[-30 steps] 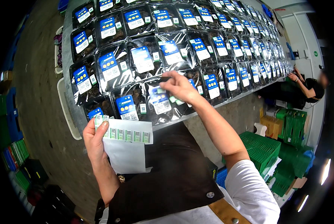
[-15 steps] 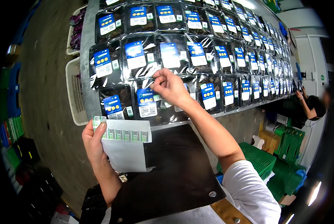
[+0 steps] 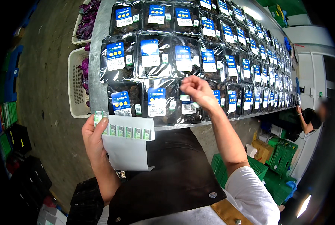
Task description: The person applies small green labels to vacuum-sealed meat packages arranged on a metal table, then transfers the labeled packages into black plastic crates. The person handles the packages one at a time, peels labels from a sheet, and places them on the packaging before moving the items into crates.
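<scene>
Between the thumb and fingers of my left hand (image 3: 94,137) is a white backing sheet (image 3: 126,152) with a row of small green-and-white code stickers (image 3: 128,132). Some stickers fold round by the thumb. My right hand (image 3: 197,92) hovers over the near row of packs, fingers curled in and slightly blurred; whether anything sits in them is hidden. Below its fingertips is a film-wrapped black tray pack (image 3: 189,108) with a green-edged strip on it. To its left lies another such pack (image 3: 158,102), with a blue-and-white label and a small code sticker (image 3: 172,105).
Rows of similar packs (image 3: 115,56) cover the metal table (image 3: 96,71). White crates (image 3: 73,90) with purple contents stand along its left side. Green crates (image 3: 257,168) and a cardboard box (image 3: 262,150) are at right. Another person (image 3: 308,120) works by the table's far end.
My right hand has moved right along the near row, from beside the second pack to above the third. The view has shifted slightly. My left hand keeps its hold on the sticker sheet.
</scene>
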Tool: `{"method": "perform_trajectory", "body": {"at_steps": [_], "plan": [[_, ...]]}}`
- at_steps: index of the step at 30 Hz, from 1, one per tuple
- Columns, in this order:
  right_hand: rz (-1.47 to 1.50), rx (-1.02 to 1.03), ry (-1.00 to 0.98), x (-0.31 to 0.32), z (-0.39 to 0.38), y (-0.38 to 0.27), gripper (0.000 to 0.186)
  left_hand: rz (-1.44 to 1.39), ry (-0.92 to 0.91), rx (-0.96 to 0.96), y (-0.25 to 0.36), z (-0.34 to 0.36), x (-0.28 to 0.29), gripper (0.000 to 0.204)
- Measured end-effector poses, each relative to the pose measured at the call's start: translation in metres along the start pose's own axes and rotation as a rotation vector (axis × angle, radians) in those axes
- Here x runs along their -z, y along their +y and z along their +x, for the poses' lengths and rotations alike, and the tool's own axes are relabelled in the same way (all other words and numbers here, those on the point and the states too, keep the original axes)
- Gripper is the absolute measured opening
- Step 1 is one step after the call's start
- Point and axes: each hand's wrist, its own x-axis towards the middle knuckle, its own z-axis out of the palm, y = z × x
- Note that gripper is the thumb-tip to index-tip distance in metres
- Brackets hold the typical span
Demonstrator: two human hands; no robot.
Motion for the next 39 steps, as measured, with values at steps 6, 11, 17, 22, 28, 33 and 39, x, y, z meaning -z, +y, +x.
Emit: {"method": "perform_trajectory", "body": {"at_steps": [6, 11, 17, 22, 28, 33, 39], "plan": [[-0.232, 0.203, -0.172, -0.078, 0.029, -0.012, 0.027, 0.016, 0.015, 0.000, 0.000, 0.001, 0.005, 0.014], [-0.899, 0.566, 0.034, -0.090, 0.040, -0.003, 0.032, -0.025, 0.065, -0.007, -0.002, -0.004, 0.010, 0.015], [-0.847, 0.558, 0.039, -0.096, 0.034, -0.028, 0.035, -0.018, 0.099, -0.020, 0.000, -0.012, 0.018, 0.012], [-0.180, 0.532, -0.389, -0.157, 0.058, -0.028, 0.021, 0.062, 0.134, -0.046, 0.004, -0.014, 0.011, 0.010], [-0.745, 1.029, -0.315, -0.189, 0.077, -0.015, 0.029, 0.161, 0.090, -0.051, 0.011, -0.014, -0.003, 0.007], [-0.489, 0.779, -0.256, -0.162, 0.052, -0.033, 0.019, 0.234, 0.073, -0.036, 0.008, -0.010, -0.021, 0.005], [-0.267, 0.342, -0.624, -0.104, 0.000, -0.095, 0.023, 0.376, -0.030, -0.086, 0.000, 0.002, -0.055, 0.010]]}}
